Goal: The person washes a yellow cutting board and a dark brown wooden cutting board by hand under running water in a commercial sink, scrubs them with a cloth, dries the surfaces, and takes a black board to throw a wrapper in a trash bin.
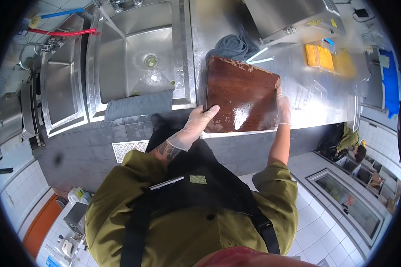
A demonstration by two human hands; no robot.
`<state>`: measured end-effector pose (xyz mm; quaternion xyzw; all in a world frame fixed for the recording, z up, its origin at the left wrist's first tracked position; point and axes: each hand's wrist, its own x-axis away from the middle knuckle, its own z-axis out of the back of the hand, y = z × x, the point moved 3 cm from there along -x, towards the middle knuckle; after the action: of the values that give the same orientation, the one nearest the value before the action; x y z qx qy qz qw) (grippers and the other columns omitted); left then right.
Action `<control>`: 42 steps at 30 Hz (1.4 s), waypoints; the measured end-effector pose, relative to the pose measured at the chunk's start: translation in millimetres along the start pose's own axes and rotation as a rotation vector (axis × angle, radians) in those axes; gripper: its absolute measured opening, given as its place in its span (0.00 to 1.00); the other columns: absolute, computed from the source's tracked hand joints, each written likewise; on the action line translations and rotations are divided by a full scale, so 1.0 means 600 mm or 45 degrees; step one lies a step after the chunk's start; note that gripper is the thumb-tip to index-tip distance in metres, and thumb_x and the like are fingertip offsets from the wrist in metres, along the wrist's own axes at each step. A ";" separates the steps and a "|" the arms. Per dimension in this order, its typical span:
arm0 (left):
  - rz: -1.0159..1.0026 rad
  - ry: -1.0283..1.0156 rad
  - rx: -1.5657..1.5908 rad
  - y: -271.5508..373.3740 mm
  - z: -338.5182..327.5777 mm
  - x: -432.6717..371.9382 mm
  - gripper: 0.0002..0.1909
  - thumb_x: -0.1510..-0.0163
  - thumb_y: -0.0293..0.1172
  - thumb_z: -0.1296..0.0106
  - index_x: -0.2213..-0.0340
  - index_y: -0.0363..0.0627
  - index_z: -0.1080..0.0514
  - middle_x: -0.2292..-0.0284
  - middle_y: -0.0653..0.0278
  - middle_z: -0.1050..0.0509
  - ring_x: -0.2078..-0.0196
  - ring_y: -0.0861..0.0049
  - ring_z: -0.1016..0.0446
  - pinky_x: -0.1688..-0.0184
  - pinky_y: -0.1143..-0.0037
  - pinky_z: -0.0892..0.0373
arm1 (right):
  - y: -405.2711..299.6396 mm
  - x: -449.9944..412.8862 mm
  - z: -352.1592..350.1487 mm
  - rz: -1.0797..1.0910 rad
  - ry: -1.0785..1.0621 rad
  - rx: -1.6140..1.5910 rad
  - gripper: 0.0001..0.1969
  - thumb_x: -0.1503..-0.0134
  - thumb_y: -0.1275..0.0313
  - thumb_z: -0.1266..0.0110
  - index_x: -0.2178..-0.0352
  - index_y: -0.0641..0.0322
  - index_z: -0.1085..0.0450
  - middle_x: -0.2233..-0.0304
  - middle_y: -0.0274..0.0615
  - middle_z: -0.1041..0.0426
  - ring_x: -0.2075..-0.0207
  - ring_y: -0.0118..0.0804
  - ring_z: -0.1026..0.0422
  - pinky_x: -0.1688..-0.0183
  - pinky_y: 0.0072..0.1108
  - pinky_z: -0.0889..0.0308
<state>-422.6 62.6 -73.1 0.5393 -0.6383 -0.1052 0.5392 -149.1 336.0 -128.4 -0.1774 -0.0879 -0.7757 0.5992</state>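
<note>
A reddish-brown board [242, 95] with worn, chipped edges and a wet shine lies on or just above the stainless steel counter [324, 113]. My left hand [200, 120], in a clear glove, grips its lower left edge, thumb on top. At the right edge my right hand [282, 103], also gloved, holds the side; its fingers are partly hidden. Behind the board sits a crumpled grey-blue cloth [234, 46], with two pale strips [260, 56] beside it.
Left of the counter is a steel sink [137, 80] with a grey towel [140, 104] over its front edge. A steel appliance [290, 20] stands at the back. A clear container of yellow food [319, 56] and clear plastic containers [312, 95] are on the right.
</note>
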 end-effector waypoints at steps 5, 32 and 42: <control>-0.143 -0.035 0.277 0.049 0.006 -0.008 0.16 0.45 0.34 0.49 0.58 0.37 0.32 0.67 0.69 0.28 0.66 0.88 0.32 0.62 0.83 0.35 | 0.003 0.001 -0.021 -0.061 -0.269 -0.739 0.36 0.45 0.42 0.60 0.65 0.72 0.27 0.65 0.50 0.25 0.61 0.41 0.28 0.56 0.26 0.36; 0.323 -0.139 0.110 0.338 0.574 -0.102 0.31 0.41 0.53 0.62 0.44 0.45 0.45 0.47 0.60 0.36 0.48 0.72 0.35 0.46 0.71 0.40 | -0.597 0.449 0.035 0.129 -0.018 -1.694 0.11 0.44 0.66 0.46 0.69 0.65 0.29 0.78 0.30 0.30 0.78 0.18 0.33 0.74 0.12 0.38; 0.170 0.034 0.054 0.372 0.639 -0.315 0.31 0.41 0.57 0.69 0.49 0.44 0.36 0.55 0.65 0.29 0.55 0.76 0.32 0.51 0.75 0.38 | -0.747 0.490 -0.003 0.517 0.152 -1.852 0.10 0.43 0.74 0.52 0.61 0.70 0.29 0.75 0.29 0.30 0.76 0.16 0.35 0.73 0.08 0.43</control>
<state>-889.3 131.1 -173.9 0.5081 -0.6676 -0.0481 0.5420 -644.2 190.4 15.8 -0.4985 0.5129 -0.5208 0.4661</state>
